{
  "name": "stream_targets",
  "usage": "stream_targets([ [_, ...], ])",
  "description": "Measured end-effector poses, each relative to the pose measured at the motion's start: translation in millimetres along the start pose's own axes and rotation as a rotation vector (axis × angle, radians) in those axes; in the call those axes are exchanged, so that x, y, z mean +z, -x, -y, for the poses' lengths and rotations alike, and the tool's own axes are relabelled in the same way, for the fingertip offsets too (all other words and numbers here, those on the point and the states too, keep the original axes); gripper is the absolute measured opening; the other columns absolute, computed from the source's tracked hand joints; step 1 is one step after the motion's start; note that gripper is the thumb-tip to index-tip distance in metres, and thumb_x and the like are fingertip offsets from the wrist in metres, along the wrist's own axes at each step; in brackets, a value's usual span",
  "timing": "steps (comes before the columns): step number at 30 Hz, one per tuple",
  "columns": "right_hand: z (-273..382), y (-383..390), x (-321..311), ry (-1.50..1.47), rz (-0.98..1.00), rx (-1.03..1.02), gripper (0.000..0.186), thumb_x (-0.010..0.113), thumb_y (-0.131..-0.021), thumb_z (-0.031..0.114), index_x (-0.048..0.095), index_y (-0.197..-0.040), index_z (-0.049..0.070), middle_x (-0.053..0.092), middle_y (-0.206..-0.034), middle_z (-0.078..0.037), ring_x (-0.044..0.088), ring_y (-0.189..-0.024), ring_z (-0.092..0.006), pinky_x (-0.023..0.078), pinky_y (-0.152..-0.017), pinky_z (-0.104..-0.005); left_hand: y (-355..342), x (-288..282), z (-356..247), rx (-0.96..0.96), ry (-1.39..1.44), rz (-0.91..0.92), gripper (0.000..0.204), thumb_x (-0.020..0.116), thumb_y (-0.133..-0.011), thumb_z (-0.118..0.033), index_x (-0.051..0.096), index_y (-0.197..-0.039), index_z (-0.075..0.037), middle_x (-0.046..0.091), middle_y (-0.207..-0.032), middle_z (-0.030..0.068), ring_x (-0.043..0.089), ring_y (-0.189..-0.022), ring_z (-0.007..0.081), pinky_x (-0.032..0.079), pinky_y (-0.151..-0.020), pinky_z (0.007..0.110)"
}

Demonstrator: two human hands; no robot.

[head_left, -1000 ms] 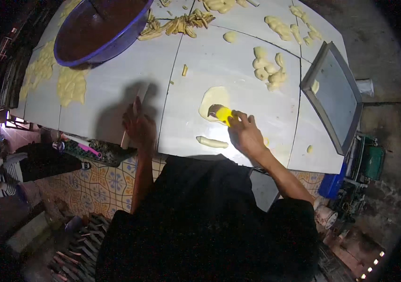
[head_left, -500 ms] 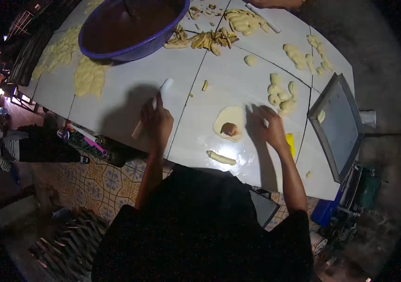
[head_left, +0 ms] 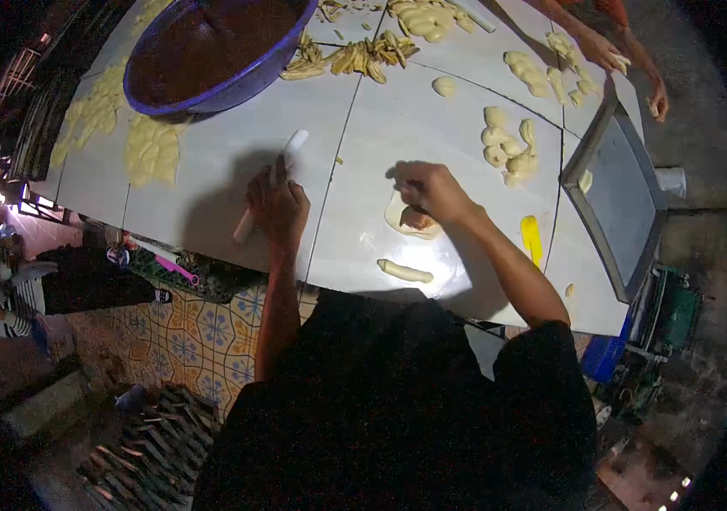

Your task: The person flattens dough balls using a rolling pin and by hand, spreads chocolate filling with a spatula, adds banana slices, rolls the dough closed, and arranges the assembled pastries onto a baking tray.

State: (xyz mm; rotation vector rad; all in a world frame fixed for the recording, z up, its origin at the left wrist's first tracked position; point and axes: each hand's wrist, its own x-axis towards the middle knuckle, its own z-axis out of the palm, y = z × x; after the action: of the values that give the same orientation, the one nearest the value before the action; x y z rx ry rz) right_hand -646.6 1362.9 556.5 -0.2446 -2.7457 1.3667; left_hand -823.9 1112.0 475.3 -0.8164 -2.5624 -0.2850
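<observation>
My left hand (head_left: 278,204) is closed round a slim white rolling pin (head_left: 296,143), which rests on the white tiled table (head_left: 235,149). My right hand (head_left: 436,192) is over a flat oval of pale dough (head_left: 396,215), its fingers pinched together. What they hold, if anything, is hidden. A lump of brown filling (head_left: 417,220) sits on the dough, partly covered by the hand. Nearer me lies a filled dough roll (head_left: 406,272). A yellow plastic scraper (head_left: 531,238) lies to the right, beside my forearm.
A purple basin (head_left: 210,104) of brown filling stands far left, beside flattened dough pieces (head_left: 152,149). Yellowish strips (head_left: 372,56) are heaped behind. Dough balls (head_left: 506,140) lie right, near a grey metal tray (head_left: 580,162). Another person's hand (head_left: 597,49) reaches in at far right.
My right hand has moved left, from beside the dough to over it. The yellowish strip behind the dough no longer shows on the table. Another person's hands have come in at far right.
</observation>
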Motion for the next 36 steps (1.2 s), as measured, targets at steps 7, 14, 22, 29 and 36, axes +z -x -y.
stream_targets([
  [7,7,55,9,-0.114,-0.199,0.073,0.014,0.063,-0.091,-0.001,0.068,-0.104,-0.002,0.068,-0.099,-0.017,0.07,-0.091,-0.03,0.056,-0.076,-0.0385,-4,-16,-43,0.255,0.295,-0.301,0.053,0.068,-0.081,-0.011,0.061,-0.133,-0.013,0.059,-0.123,0.0172,0.054,-0.115,0.0402,0.04,-0.102,0.055],
  [14,-22,65,10,0.296,-0.325,-0.192,0.011,0.072,-0.08,0.008,0.073,-0.089,0.001,0.067,-0.091,-0.016,0.063,-0.094,-0.0349,0.054,-0.082,-0.0407,18,-50,-113,0.379,0.811,0.026,0.037,0.068,-0.076,0.002,0.072,-0.111,-0.01,0.065,-0.108,0.01,0.058,-0.107,0.031,0.046,-0.097,0.043],
  [22,-16,98,30,0.088,-0.393,-0.144,0.022,0.069,-0.081,0.001,0.073,-0.103,0.003,0.067,-0.096,-0.017,0.062,-0.088,-0.0347,0.054,-0.078,-0.0438,34,-63,-115,0.644,0.759,0.262,0.033,0.081,-0.073,-0.02,0.074,-0.104,-0.013,0.061,-0.107,0.0052,0.052,-0.109,0.0296,0.043,-0.093,0.045],
  [29,-19,112,58,0.14,-0.554,-0.114,0.022,0.074,-0.078,0.004,0.072,-0.1,0.002,0.065,-0.098,-0.016,0.061,-0.092,-0.0343,0.053,-0.082,-0.0416,31,-48,-133,0.672,0.765,0.212,0.011,0.075,-0.079,-0.013,0.072,-0.089,-0.009,0.059,-0.09,0.0048,0.053,-0.094,0.0252,0.039,-0.085,0.041],
  [36,-23,83,39,-0.022,-0.511,0.129,0.02,0.062,-0.083,-0.001,0.071,-0.1,-0.004,0.065,-0.106,-0.02,0.063,-0.1,-0.0348,0.052,-0.093,-0.0432,9,-31,-144,0.508,0.791,0.275,0.02,0.063,-0.079,-0.001,0.072,-0.096,-0.007,0.06,-0.102,0.0107,0.051,-0.105,0.0326,0.038,-0.091,0.046],
])
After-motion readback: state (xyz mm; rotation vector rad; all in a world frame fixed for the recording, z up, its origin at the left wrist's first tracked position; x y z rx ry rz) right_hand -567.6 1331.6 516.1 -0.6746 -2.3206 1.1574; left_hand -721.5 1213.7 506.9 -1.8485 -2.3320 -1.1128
